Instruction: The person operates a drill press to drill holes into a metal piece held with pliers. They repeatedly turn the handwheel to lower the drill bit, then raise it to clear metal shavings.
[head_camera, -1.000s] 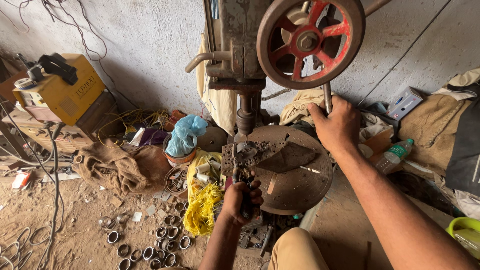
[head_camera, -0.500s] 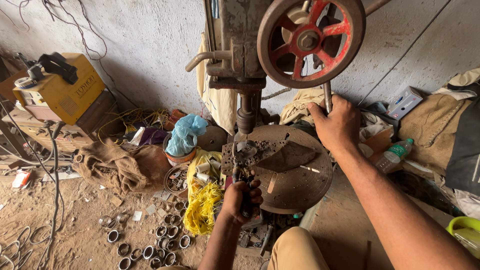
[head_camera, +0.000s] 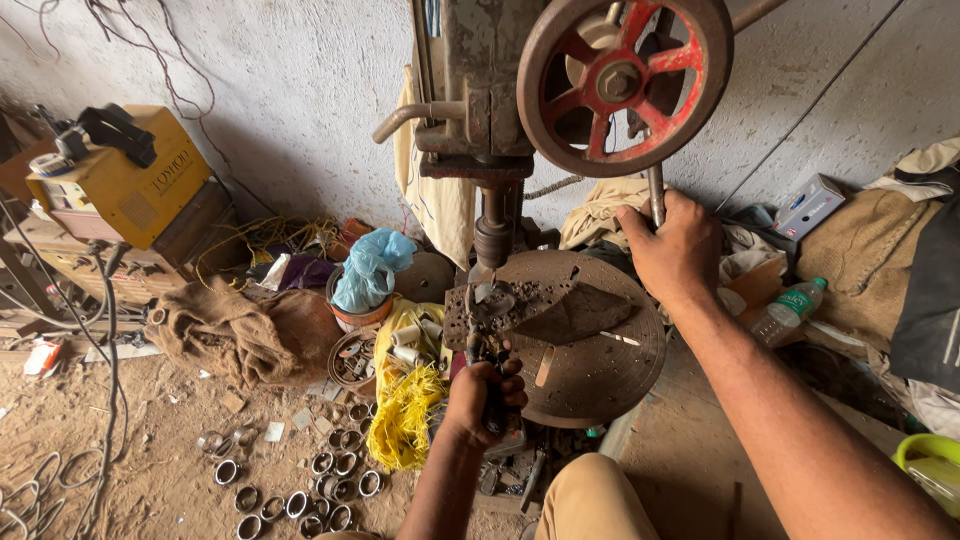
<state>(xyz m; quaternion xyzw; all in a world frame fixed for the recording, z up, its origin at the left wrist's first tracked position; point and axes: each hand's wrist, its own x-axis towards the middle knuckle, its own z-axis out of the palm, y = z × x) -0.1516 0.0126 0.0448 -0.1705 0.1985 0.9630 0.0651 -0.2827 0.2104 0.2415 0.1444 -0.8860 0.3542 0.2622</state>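
Note:
A rusty drill press fills the middle, with a red-spoked handwheel up top and a round metal table below the spindle. My right hand is closed around the feed lever that hangs under the wheel. My left hand grips pliers whose jaws clamp a small metal piece on a block under the drill bit, amid dark shavings. My knee in tan trousers shows at the bottom.
A yellow welding machine stands at the left with cables on the dirt floor. Several metal rings lie scattered below. A yellow sack, blue plastic bag, burlap cloth, plastic bottle and green bowl surround the press.
None of note: both hands keep their grips and places; the view has barely shifted.

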